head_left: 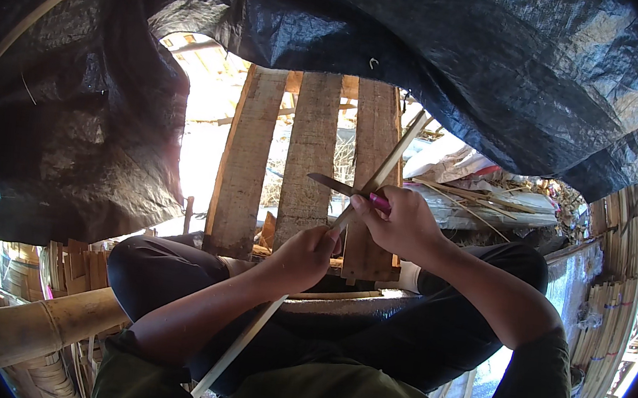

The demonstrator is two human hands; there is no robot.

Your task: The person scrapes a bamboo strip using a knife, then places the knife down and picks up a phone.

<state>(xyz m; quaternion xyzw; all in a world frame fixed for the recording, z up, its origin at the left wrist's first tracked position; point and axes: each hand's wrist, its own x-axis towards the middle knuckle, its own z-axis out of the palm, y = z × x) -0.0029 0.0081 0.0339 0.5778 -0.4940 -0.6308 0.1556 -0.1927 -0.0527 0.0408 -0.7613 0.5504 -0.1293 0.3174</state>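
A long, pale bamboo strip (393,160) runs slantwise from my lap up toward the far right, passing through both hands' reach. Wrapped round it at mid-length, my left hand (298,260) is closed. Just beyond, my right hand (402,222) grips a knife (328,184) by its pink handle (379,203). The dark blade points left and crosses the strip, close to or touching it; the exact contact is hard to make out. My right thumb lies near the strip beside the blade. Beneath the hands stand upright wooden planks (312,152).
Dark plastic sheeting (534,74) hangs overhead and down the left side. A thick bamboo pole (49,322) lies at lower left. Bundled bamboo strips (607,338) line the right edge. My crossed legs (482,270) flank the planks, with thin sticks (475,196) lying beyond the right knee.
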